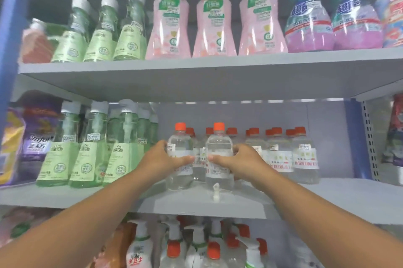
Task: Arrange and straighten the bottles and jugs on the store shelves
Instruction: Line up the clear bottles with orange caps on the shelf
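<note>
On the middle shelf [327, 198] stand several clear bottles with orange caps. My left hand [162, 157] grips one clear bottle [180, 143] from its left side, thumb across the label. My right hand [241, 162] grips the neighbouring clear bottle [219, 145] from its right side, thumb on the label. Both bottles stand upright at the front, ahead of the other orange-capped bottles [283, 154]. Tall green bottles [91, 148] with white caps stand to the left.
The top shelf [196, 67] carries green bottles [102, 30], pink pouch bottles [213, 21] and blue-and-pink bottles [331, 15]. Purple refill bags [37, 134] sit far left. A small white object [216, 191] lies on the shelf front. Pump bottles [196, 246] fill the shelf below.
</note>
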The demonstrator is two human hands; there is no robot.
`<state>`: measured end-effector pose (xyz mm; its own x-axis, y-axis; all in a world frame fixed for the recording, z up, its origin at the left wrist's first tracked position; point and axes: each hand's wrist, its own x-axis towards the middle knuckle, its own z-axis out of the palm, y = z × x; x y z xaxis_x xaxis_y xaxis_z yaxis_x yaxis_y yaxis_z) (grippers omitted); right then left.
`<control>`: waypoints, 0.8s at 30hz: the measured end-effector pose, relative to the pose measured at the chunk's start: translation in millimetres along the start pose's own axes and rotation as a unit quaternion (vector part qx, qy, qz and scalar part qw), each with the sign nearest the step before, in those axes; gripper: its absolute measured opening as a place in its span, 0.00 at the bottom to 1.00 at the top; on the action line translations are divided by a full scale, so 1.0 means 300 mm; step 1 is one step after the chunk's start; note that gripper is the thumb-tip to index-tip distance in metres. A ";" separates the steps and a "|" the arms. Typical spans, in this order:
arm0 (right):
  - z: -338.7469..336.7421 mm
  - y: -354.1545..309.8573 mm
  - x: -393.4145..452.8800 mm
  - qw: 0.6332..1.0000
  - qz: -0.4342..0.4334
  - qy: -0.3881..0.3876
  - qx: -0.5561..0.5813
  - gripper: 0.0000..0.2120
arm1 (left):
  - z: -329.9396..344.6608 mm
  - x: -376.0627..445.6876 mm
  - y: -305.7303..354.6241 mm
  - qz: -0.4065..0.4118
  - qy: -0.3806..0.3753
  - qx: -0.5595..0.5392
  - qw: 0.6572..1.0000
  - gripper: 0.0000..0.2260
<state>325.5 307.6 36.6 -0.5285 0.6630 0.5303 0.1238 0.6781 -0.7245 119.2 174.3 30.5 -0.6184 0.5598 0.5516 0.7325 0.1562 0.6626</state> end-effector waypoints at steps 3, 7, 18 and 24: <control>0.022 -0.014 0.047 0.998 0.001 -0.054 -0.021 0.15 | -0.008 0.041 0.000 0.006 -0.045 0.014 0.999 0.37; 0.025 -0.028 0.098 0.991 0.005 -0.103 -0.085 0.12 | -0.005 0.075 0.011 0.068 -0.078 0.037 0.994 0.20; 0.001 -0.106 0.148 0.981 0.015 -0.037 -0.191 0.54 | 0.003 0.113 -0.121 0.047 -0.216 -0.067 0.973 0.34; 0.033 -0.129 0.206 0.988 -0.012 -0.020 -0.154 0.30 | 0.017 0.108 -0.109 0.043 -0.184 -0.089 0.978 0.29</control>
<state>279.6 319.0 93.0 -0.5662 0.6367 0.5235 0.3576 0.7620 -0.5399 76.6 191.6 24.0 -0.3882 0.8248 0.4112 0.6953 -0.0307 0.7181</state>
